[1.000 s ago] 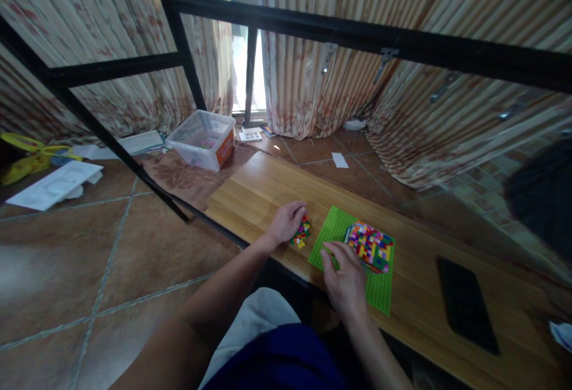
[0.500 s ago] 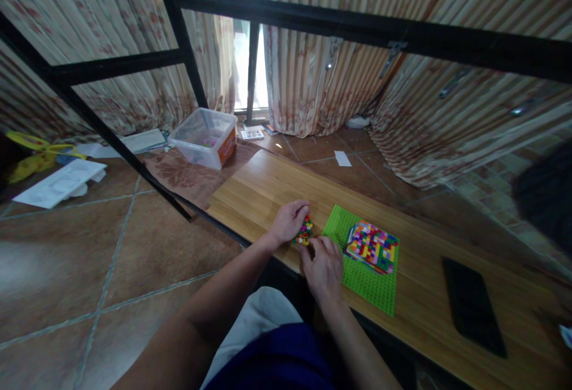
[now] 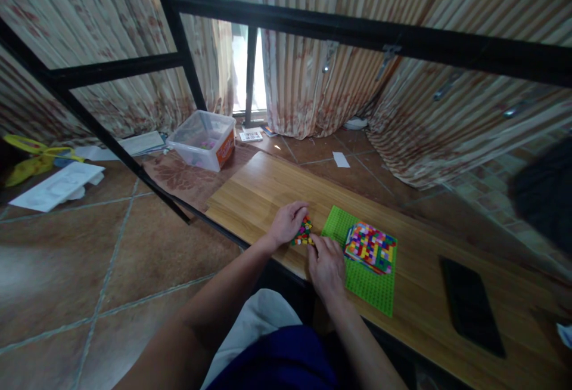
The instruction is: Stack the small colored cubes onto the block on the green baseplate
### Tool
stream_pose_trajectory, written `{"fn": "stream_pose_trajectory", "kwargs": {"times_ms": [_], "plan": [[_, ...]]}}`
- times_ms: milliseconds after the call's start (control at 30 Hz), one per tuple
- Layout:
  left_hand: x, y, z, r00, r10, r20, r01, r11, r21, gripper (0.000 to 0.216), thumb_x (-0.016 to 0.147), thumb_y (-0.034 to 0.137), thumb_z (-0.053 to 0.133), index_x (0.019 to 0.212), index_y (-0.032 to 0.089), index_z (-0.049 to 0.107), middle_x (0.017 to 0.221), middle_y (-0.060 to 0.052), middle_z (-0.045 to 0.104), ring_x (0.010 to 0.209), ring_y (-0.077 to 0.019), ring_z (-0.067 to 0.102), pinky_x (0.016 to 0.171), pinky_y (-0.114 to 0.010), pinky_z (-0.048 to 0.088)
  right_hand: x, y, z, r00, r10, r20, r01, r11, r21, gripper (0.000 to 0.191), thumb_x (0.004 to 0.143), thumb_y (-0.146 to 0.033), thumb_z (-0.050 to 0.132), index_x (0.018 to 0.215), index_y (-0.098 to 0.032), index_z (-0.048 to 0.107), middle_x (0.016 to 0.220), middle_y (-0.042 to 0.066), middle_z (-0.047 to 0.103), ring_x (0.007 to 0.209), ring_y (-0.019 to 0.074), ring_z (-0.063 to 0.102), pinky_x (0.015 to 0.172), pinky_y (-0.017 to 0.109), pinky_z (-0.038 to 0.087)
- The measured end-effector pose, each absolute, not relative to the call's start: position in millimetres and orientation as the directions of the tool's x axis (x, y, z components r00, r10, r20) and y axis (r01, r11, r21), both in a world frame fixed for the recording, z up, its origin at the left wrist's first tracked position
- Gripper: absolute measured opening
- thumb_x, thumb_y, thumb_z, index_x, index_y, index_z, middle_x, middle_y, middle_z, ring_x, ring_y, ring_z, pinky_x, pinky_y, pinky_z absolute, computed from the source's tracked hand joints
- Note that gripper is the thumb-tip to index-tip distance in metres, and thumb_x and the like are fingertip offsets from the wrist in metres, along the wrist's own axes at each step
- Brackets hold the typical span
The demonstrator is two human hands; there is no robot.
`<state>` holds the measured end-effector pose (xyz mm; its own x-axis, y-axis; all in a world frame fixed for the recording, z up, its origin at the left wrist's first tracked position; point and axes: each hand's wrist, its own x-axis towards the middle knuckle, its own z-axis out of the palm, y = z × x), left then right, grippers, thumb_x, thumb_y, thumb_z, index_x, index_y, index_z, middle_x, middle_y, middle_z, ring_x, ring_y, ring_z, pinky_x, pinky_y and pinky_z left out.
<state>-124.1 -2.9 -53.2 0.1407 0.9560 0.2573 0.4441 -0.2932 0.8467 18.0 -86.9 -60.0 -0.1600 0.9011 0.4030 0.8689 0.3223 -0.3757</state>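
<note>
A loose heap of small colourful building bricks (image 3: 302,232) lies on the wooden table (image 3: 263,186) between my hands. My left hand (image 3: 288,223) rests along the heap's left side, fingers curved around its far edge and apart from the thumb. At the near right of the heap is my right hand (image 3: 328,263), thumb and forefinger brought together; whatever they pinch is too small to make out. Just right of that hand lies a green baseplate (image 3: 369,296). On it stands a low, multicoloured block of stacked bricks (image 3: 370,247).
Toward the table's right end lies a dark flat tablet-like object (image 3: 472,305). A clear plastic tub (image 3: 196,145) with some bricks inside stands on a floor mat beyond the table. Black metal bars (image 3: 286,19) cross ahead, before striped curtains (image 3: 304,86).
My right hand has drawn back slightly to the right, showing more of the brick heap. My left hand stays beside the heap.
</note>
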Motion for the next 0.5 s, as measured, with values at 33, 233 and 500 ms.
{"fn": "stream_pose_trajectory", "kwargs": {"times_ms": [33, 233, 500], "plan": [[-124, -3, -53, 0.141, 0.956, 0.259, 0.445, -0.295, 0.846, 0.032, 0.095, 0.031, 0.042, 0.111, 0.017, 0.065, 0.098, -0.006, 0.072, 0.096, -0.0176, 0.066, 0.091, -0.031, 0.051, 19, -87, -59, -0.152, 0.902, 0.403, 0.867, 0.317, -0.384, 0.032, 0.094, -0.026, 0.039, 0.111, -0.017, 0.065, 0.093, 0.011, 0.066, 0.091, 0.0245, 0.054, 0.081, 0.039, 0.042], [-125, -3, -53, 0.144, 0.954, 0.263, 0.45, -0.3, 0.841, 0.032, 0.095, 0.031, 0.042, 0.112, 0.017, 0.065, 0.099, -0.007, 0.072, 0.096, -0.0181, 0.066, 0.089, -0.03, 0.052, 25, -95, -48, -0.094, 0.899, 0.428, 0.819, 0.315, -0.48, 0.034, 0.096, -0.029, 0.038, 0.114, -0.018, 0.065, 0.098, 0.01, 0.068, 0.094, 0.023, 0.057, 0.084, 0.038, 0.045], [-125, -3, -52, 0.14, 0.956, 0.259, 0.455, -0.294, 0.841, 0.032, 0.095, 0.033, 0.042, 0.109, 0.018, 0.066, 0.098, -0.005, 0.072, 0.095, -0.0174, 0.066, 0.09, -0.03, 0.051, 71, -104, -18, 0.215, 0.882, 0.419, 0.7, 0.16, -0.696, 0.031, 0.09, -0.043, 0.05, 0.097, -0.021, 0.071, 0.099, 0.007, 0.072, 0.091, 0.0211, 0.065, 0.084, 0.036, 0.049]]}}
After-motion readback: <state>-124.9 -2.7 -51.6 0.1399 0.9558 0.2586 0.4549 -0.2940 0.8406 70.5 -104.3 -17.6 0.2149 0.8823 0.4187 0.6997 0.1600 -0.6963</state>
